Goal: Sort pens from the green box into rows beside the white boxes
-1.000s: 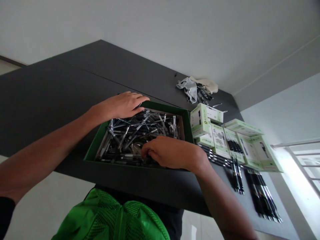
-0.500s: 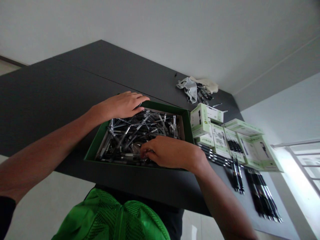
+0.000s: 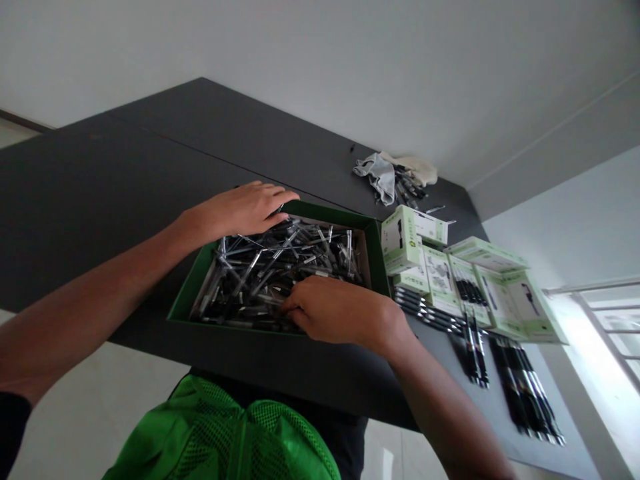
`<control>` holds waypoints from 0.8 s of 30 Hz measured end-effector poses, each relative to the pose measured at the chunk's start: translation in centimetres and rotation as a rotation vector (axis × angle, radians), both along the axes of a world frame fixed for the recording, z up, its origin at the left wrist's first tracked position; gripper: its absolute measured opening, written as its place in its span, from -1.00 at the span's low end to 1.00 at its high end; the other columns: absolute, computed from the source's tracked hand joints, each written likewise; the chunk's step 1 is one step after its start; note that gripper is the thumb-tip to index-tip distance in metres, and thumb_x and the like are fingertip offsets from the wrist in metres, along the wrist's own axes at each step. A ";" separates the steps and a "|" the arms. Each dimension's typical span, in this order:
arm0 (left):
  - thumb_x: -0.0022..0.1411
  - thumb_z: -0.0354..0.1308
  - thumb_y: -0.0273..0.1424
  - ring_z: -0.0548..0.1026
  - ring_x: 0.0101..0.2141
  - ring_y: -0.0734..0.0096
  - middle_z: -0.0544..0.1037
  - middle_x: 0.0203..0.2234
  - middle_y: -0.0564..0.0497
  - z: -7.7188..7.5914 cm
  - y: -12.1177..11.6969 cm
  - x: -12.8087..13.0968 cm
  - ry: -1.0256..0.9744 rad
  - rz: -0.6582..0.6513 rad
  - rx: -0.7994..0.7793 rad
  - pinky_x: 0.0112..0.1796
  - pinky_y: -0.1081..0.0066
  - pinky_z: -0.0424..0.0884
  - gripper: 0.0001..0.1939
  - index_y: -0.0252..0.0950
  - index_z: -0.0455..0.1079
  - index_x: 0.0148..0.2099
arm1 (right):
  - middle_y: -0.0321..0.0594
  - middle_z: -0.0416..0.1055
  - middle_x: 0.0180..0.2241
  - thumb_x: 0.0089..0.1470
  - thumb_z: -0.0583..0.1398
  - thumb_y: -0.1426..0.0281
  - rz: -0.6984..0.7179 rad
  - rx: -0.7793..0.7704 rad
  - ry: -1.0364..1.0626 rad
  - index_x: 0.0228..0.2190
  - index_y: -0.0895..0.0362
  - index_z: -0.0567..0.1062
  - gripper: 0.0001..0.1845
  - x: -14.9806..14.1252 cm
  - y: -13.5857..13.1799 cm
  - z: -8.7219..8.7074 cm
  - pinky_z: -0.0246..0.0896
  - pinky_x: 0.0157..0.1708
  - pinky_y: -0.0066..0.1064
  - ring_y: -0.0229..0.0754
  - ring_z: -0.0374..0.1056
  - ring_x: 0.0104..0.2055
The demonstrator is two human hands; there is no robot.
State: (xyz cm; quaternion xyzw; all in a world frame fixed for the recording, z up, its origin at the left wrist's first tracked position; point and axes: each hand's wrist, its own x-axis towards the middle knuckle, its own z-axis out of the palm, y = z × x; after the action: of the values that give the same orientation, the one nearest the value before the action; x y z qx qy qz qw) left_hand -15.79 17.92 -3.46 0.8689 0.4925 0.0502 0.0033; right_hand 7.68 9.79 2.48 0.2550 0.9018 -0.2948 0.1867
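A green box (image 3: 183,293) stands on the dark table, heaped with loose pens (image 3: 270,260), many with clear barrels. Across its far left corner lies my left hand (image 3: 253,208), fingers stretched out over the rim and thumb apart on the inner side. My right hand (image 3: 330,308) reaches over the near right side into the pens, its fingers bent together and pointing down. What those fingertips pinch, if anything, is hidden.
White and green pen cartons (image 3: 400,239) stand right of the box, one open carton (image 3: 520,303) among them. Rows of black pens (image 3: 527,390) lie nearer. Grey and cream cloths (image 3: 377,177) lie with more pens at the back of the table (image 3: 150,167).
My right hand has shifted slightly toward me, with its fingers still down among the pens. The left hand stays on the box corner.
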 end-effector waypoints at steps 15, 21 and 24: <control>0.56 -0.11 -0.21 0.55 0.11 -0.05 0.56 0.21 -0.28 0.2 -0.1 0.0 -0.027 -0.024 -0.002 0.13 0.11 0.38 -0.46 -0.31 0.29 0.43 | 0.00 0.62 0.05 0.41 0.10 0.48 -0.172 0.262 0.098 0.06 0.17 0.65 -0.63 4.2 2.0 2.1 0.30 0.20 -0.19 0.01 0.50 0.15; 0.57 -0.09 -0.19 0.55 0.13 0.01 0.56 0.20 -0.23 -0.1 0.1 -0.3 -0.028 -0.027 0.007 0.15 0.13 0.38 -0.46 -0.27 0.28 0.44 | -0.03 0.56 0.12 0.44 0.08 0.46 -0.213 0.306 0.143 0.18 0.13 0.56 -0.59 5.1 2.1 2.4 0.25 0.27 -0.17 -0.03 0.45 0.20; 0.56 -0.09 -0.17 0.56 0.13 0.01 0.58 0.18 -0.21 0.1 0.1 -0.2 -0.067 -0.022 -0.012 0.14 0.13 0.40 -0.47 -0.25 0.33 0.41 | -0.07 0.61 0.06 0.44 0.07 0.46 -0.213 0.264 0.133 0.14 0.11 0.61 -0.60 4.7 1.8 2.5 0.29 0.21 -0.20 -0.04 0.51 0.13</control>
State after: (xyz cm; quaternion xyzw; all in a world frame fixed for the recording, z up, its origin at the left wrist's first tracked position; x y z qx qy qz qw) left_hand -15.98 18.01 -3.40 0.8721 0.4827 0.0762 0.0258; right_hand 12.42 11.57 5.01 0.3515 0.9108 -0.2084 0.0593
